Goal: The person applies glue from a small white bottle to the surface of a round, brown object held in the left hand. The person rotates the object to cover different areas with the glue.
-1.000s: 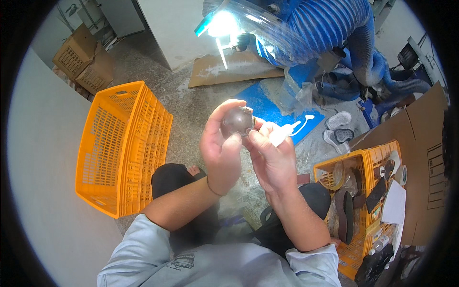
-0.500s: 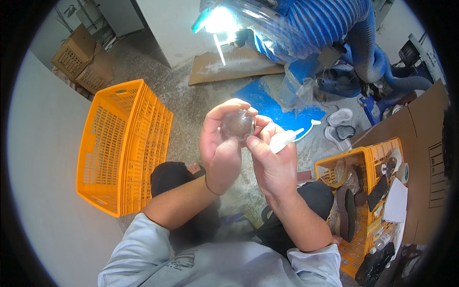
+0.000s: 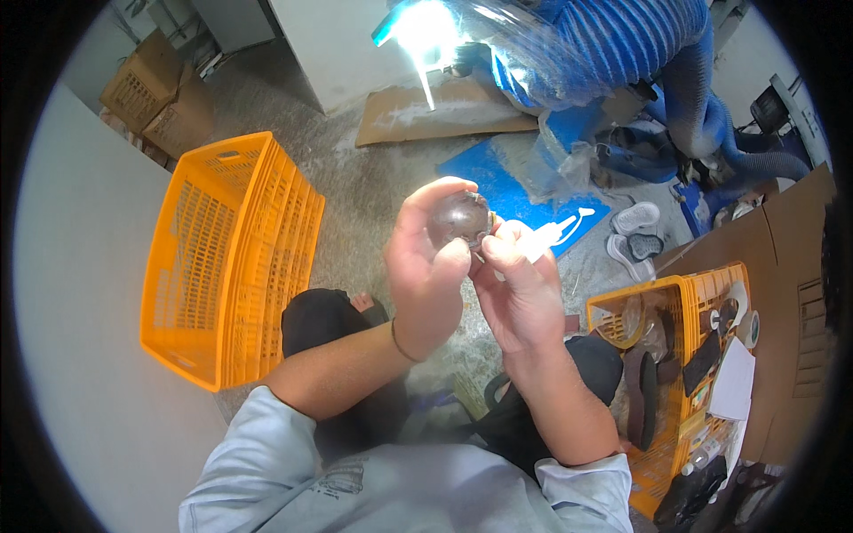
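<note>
My left hand (image 3: 425, 280) is closed around a shiny, grey-brown, see-through ball (image 3: 457, 220), with the thumb resting on its near side. The ball's right edge looks rough or chipped. My right hand (image 3: 522, 302) meets it there, thumb and forefinger pinched at that edge. Tucked in the same hand is a small white squeeze bottle (image 3: 538, 242), its thin nozzle pointing away to the right. Whether the fingertips also pinch a small piece at the ball's edge is too small to tell.
Stacked orange crates (image 3: 213, 266) stand at left. An orange crate (image 3: 702, 293) at right holds shoe soles, tape and papers. Beyond my hands lie a blue sheet (image 3: 480, 169) and cardboard (image 3: 435, 115), under a bright lamp (image 3: 426, 31) and blue ducting (image 3: 613, 44). White soles (image 3: 635, 218) lie on the floor.
Both hands have shifted slightly right. The ball has been turned so its rough edge faces the right hand, whose fingertips have closed in on that edge.
</note>
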Demonstrator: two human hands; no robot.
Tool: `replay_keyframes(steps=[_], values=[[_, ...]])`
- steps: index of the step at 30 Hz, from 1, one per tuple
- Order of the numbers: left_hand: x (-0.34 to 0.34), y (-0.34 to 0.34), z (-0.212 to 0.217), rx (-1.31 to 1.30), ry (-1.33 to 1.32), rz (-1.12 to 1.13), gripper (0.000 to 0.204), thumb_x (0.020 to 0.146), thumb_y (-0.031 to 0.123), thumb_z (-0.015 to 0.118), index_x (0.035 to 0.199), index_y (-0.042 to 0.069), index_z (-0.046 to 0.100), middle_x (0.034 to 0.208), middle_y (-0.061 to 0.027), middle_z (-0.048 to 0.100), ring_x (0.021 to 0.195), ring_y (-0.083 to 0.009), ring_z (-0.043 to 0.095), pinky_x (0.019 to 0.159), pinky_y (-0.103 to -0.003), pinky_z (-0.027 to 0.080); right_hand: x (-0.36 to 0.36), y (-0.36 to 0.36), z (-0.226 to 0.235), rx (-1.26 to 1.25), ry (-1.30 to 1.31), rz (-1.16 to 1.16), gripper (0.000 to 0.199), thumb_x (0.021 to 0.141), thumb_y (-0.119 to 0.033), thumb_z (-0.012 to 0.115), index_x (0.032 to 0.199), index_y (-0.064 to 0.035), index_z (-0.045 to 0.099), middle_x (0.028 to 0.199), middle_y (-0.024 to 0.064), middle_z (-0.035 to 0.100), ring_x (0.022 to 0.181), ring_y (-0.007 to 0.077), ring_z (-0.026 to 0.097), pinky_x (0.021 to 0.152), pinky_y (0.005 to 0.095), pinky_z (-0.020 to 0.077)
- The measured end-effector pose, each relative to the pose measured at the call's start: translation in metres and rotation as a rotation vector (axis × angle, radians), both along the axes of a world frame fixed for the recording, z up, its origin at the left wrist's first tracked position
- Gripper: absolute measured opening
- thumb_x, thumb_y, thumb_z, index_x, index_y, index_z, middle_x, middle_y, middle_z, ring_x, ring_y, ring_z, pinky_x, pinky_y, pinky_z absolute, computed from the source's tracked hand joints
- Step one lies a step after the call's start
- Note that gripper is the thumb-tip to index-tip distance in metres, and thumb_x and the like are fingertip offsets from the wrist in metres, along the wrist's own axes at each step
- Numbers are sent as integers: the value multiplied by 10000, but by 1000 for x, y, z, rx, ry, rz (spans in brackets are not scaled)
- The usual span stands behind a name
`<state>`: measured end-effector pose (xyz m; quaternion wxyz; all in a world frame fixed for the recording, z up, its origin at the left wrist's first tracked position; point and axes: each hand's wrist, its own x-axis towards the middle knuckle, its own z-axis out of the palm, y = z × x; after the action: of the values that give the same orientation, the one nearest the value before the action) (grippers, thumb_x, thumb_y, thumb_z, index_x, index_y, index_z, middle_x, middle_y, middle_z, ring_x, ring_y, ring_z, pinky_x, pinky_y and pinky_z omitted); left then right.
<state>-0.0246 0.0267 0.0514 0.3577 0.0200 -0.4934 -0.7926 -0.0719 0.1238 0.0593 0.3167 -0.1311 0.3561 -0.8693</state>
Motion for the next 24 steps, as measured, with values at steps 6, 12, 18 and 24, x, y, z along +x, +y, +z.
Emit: replay_keyframes(steps=[6,12,18,24], values=[[1,0,3,-61,-96,44,526,783,-64,442,1299,-15,528,1136,-106,588,1039,-164,611,951,-315,513,-2,-1,-4,-66,-30,47,266,943,-92,644,1168,41,593,1155,102,647,1061,179,624,955,338,499],[2,-3,-1,-109,-71,46,532,783,-68,433,1307,-25,517,1160,-105,573,1052,-159,598,970,-317,500,-4,-2,-7,-80,13,80,381,961,-140,628,1258,96,594,1183,119,661,1055,179,632,948,330,493],[2,-2,-2,-99,-65,45,537,788,-73,424,1315,-19,517,1186,-104,574,1019,-137,584,906,-284,489,-2,-2,-3,-64,54,64,371,940,-100,609,1251,100,599,1179,118,662,1049,172,625,931,319,487],[2,0,0,-79,-61,21,543,802,-73,415,1332,-2,510,1201,-101,587,962,-101,565,800,-241,471,-4,2,-1,-99,-14,90,114,925,-57,682,1016,-43,614,1041,56,637,1026,180,615,941,337,498]])
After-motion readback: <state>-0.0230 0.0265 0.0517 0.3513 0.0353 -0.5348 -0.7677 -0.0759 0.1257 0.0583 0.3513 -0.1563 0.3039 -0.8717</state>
